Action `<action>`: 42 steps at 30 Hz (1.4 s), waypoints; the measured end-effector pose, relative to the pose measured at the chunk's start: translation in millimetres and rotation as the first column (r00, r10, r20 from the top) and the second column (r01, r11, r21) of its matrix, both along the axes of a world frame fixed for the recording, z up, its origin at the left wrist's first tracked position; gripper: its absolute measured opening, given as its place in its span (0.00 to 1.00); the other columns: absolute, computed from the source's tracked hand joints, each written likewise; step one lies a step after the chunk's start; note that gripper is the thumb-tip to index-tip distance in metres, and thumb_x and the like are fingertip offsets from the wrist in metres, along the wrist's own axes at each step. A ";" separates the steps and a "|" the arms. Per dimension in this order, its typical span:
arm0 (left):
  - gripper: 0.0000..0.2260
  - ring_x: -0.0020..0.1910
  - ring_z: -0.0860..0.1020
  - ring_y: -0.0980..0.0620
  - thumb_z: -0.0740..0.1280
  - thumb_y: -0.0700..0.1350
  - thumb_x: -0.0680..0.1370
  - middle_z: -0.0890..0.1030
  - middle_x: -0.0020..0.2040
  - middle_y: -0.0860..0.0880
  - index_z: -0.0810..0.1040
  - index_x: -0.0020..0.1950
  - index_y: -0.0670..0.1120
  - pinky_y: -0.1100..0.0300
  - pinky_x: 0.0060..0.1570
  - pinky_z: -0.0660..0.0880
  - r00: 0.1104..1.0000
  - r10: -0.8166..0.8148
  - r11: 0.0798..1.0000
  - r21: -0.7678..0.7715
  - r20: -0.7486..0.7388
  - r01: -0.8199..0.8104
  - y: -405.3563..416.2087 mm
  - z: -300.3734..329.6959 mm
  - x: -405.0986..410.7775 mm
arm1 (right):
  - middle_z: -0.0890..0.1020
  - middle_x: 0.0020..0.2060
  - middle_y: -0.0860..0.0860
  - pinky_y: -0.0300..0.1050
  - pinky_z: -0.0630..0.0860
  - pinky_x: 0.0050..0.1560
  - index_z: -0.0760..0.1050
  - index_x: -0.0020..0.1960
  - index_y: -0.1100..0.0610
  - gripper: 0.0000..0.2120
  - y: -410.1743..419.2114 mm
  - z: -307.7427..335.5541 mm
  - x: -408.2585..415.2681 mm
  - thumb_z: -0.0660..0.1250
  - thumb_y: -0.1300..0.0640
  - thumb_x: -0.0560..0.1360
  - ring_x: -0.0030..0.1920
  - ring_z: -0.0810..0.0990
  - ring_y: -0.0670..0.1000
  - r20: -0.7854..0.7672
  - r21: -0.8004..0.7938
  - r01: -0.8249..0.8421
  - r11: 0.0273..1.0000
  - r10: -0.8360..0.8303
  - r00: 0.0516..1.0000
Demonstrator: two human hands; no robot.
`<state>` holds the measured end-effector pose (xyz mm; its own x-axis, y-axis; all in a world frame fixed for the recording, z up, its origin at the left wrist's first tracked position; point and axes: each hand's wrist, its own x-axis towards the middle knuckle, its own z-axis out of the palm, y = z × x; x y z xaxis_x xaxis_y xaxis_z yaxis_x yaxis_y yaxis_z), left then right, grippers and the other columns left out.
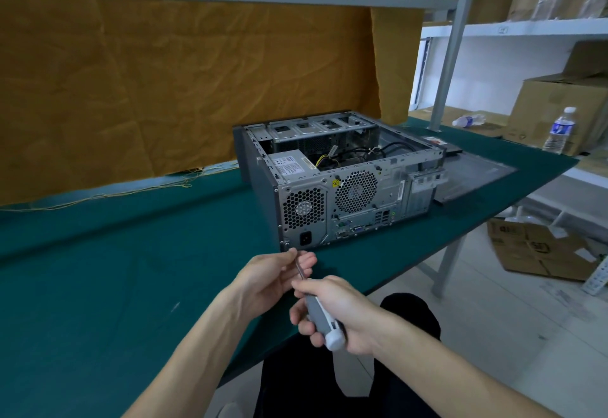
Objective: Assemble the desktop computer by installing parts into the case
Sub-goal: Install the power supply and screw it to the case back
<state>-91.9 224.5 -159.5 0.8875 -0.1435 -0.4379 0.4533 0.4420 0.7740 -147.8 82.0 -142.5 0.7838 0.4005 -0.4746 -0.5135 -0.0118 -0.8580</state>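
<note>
I see a dark green table cover [98, 269] under a grey computer case [335, 184] whose silver back panel has two black honeycomb fan grilles [355, 191] and a small yellow warning sticker [336, 183]. The power supply [291, 163] carries a white label. Far behind hangs a mustard-yellow cloth [184, 82]. In my hands, the screwdriver [324, 319] has a grey handle with a white end. On the right stand brown cardboard boxes [556, 112].

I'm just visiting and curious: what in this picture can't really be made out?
- Screwdriver tip, head view: hidden by the left hand fingers pinching its shaft; any screw there cannot be seen.
- Computer case interior floor: blocked by its walls and cables.
- Rear port labels: too small.
- Side panel far part: behind the case.
- Right hand covers the handle's middle.
</note>
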 end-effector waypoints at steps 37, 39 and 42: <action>0.08 0.33 0.84 0.52 0.66 0.37 0.82 0.86 0.42 0.40 0.81 0.52 0.32 0.64 0.32 0.80 1.000 0.026 0.994 0.102 0.017 -0.028 -4.7 9.2 -8.8 | 0.77 0.34 0.55 0.39 0.70 0.23 0.73 0.58 0.60 0.17 9.1 9.0 -16.1 0.72 0.49 0.79 0.25 0.73 0.48 -0.072 -0.035 0.178 0.983 -0.180 0.981; 0.08 0.34 0.85 0.51 0.69 0.38 0.81 0.86 0.41 0.39 0.82 0.48 0.32 0.63 0.34 0.80 0.997 0.061 0.983 0.170 0.056 -0.070 -10.0 3.2 -6.9 | 0.76 0.33 0.53 0.39 0.70 0.24 0.73 0.59 0.61 0.17 8.0 0.9 -16.3 0.74 0.53 0.77 0.25 0.73 0.47 -0.012 -0.099 0.218 0.971 -0.221 0.975; 0.12 0.36 0.85 0.50 0.65 0.41 0.84 0.86 0.44 0.38 0.81 0.51 0.32 0.62 0.35 0.81 0.996 0.050 0.989 0.138 0.080 -0.061 -10.6 -1.5 -7.7 | 0.80 0.31 0.54 0.38 0.70 0.23 0.73 0.57 0.61 0.16 3.8 -1.8 -15.7 0.68 0.48 0.81 0.25 0.74 0.48 -0.030 -0.079 0.226 0.971 -0.229 0.973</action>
